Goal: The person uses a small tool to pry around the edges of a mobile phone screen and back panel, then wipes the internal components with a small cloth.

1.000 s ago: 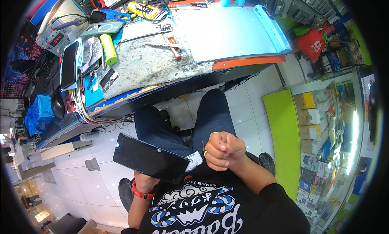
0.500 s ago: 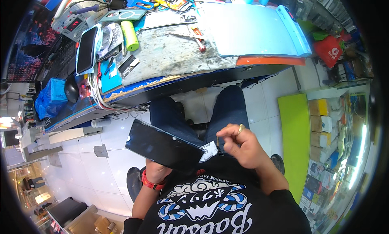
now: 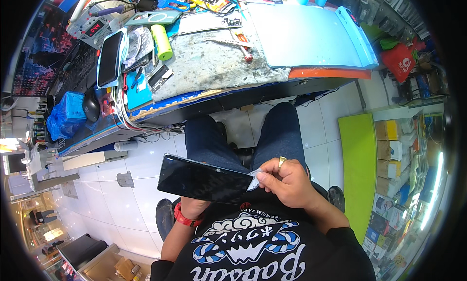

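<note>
Over my lap, my left hand (image 3: pixel 195 206) holds a large phone (image 3: pixel 204 179) from below. Its dark, glossy screen faces up, and its long side slants slightly down to the right. Most of the left fingers are hidden beneath it. At the phone's right end sticks out a small whitish printed tab (image 3: pixel 252 183). My right hand (image 3: pixel 289 184) has this tab pinched between thumb and forefinger. What the tab is fixed to cannot be made out.
Ahead stands a workbench with a light blue mat (image 3: pixel 301 35), tweezers (image 3: pixel 228 42), a screwdriver (image 3: pixel 247 55), a green cylinder (image 3: pixel 161 42) and another phone (image 3: pixel 111 57). A glass display case (image 3: pixel 404 179) and a green panel (image 3: pixel 355 169) are at the right.
My right hand has come down and left and closed its thumb and finger on the whitish tab. The phone is turned a little flatter. The whole view has shifted slightly.
</note>
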Demonstrator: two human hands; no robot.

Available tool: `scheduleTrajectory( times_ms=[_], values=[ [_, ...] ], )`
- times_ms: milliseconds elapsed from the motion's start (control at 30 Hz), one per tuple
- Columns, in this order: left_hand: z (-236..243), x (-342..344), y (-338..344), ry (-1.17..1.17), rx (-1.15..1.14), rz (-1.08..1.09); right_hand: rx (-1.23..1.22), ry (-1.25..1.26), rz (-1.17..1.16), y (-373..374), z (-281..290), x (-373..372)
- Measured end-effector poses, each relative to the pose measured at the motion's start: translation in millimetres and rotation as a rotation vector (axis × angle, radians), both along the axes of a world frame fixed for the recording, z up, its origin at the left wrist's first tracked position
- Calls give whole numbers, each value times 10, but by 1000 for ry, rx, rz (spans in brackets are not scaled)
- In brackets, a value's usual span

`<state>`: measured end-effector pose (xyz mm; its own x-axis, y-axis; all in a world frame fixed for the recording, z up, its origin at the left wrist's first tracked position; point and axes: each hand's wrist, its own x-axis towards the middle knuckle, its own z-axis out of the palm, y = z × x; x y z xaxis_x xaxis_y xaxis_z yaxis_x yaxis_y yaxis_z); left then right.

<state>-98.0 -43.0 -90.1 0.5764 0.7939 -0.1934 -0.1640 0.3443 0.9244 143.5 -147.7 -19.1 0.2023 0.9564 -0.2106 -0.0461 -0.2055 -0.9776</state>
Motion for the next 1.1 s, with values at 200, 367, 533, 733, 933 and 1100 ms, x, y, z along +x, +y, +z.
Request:
scheduleTrajectory(
  times_ms=[200, 367, 533, 733, 933, 1100],
  values=[
    [-54, 12, -4, -91, -38, 5, -9, 4, 15, 32, -56, 13],
    [-14, 63, 29, -197, -146, 18, -16, -10, 34, 67, -52, 31],
    [-49, 49, 45, -234, -168, 8, 2, -46, 82, 91, -101, 62],
    [-137, 6, -22, -139, -115, 16, -38, 90, -31, 98, -69, -24],
    [-17, 117, -29, -242, -262, 54, 53, 101, -151, 34, -117, -126],
    [-24, 68, 32, -133, -181, -4, 86, 33, -108, 38, -140, -86]
  ],
)
